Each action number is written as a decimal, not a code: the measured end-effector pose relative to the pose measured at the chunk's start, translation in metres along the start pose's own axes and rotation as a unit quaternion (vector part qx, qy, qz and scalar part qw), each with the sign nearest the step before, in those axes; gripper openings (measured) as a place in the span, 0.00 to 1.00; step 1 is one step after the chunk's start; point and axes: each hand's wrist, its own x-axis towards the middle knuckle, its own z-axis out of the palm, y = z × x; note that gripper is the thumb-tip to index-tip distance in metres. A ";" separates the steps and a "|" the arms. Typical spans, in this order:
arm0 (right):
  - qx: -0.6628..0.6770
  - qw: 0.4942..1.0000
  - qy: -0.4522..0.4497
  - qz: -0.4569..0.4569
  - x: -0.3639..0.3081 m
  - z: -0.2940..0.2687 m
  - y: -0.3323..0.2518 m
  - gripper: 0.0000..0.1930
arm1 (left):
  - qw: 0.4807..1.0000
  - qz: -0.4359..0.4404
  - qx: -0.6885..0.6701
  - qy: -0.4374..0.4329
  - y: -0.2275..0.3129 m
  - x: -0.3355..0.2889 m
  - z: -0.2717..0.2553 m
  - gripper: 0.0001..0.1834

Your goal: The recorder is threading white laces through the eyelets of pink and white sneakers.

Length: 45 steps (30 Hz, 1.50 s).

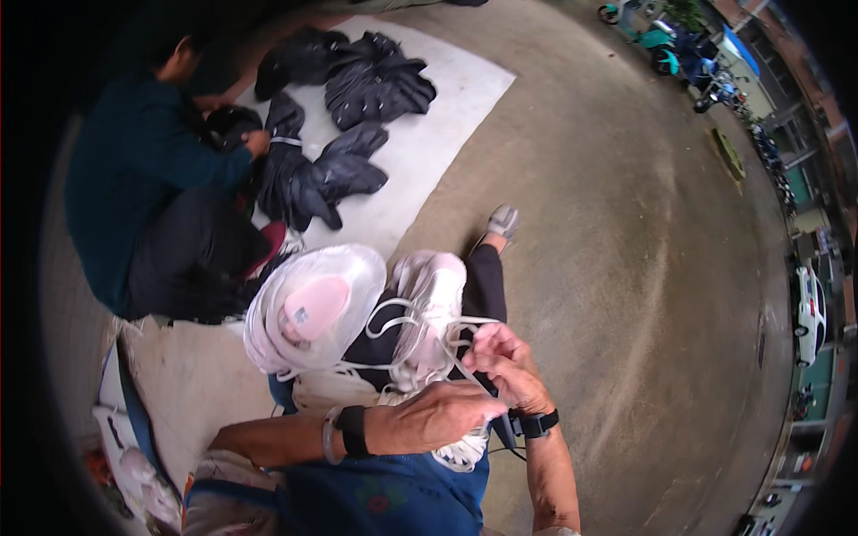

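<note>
A pale pink and white shoe (440,290) rests on my lap, toe pointing away. Long white shoelaces (407,314) loop loosely over it and trail to the left. My left hand (438,415) is closed just below the shoe, its fingers bent around a stretch of lace running up toward the other hand. To the right of the shoe, my right hand (505,362) has thumb and fingers pinched together on the lace. Another pale pink and white shoe (322,308), with a pink insole showing, lies to the left against the first. A bundle of white laces (463,453) sits under my left hand.
A person (156,179) in a dark top crouches at the left, hands on a black item. Beyond, several black shoes (375,85) lie in clusters on a white sheet (456,98). Scooters (666,45) and a white car (811,313) stand across the concrete floor (617,286).
</note>
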 end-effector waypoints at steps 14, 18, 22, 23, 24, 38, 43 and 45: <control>-0.405 0.899 0.045 -0.159 0.012 0.008 0.034 0.06 | 0.967 0.022 -0.169 -0.187 0.023 -0.015 0.064 0.06; -0.495 0.847 0.079 -0.178 0.015 0.026 0.029 0.06 | 0.991 -0.023 -0.108 -0.082 0.004 -0.037 0.035 0.04; -0.547 0.822 0.071 -0.146 0.018 0.034 0.027 0.08 | 0.930 -0.265 -0.163 -0.197 0.007 -0.039 -0.002 0.10; -0.543 0.820 0.069 -0.166 0.020 0.032 0.035 0.10 | 0.969 -0.207 -0.089 -0.098 -0.001 -0.053 0.003 0.13; -0.542 0.821 0.071 -0.163 0.020 0.033 0.036 0.10 | 0.972 -0.219 -0.065 -0.060 -0.006 -0.051 -0.008 0.12; -0.708 0.682 0.083 -0.162 0.037 0.050 0.045 0.08 | 0.907 -0.305 0.287 0.031 -0.102 -0.033 -0.077 0.04; -0.659 0.729 0.080 -0.165 0.038 0.047 0.043 0.06 | 0.911 -0.314 0.266 0.023 -0.105 -0.033 -0.077 0.05; -0.642 0.744 0.088 -0.165 0.037 0.045 0.043 0.06 | 0.928 -0.287 0.232 0.047 -0.111 -0.035 -0.075 0.06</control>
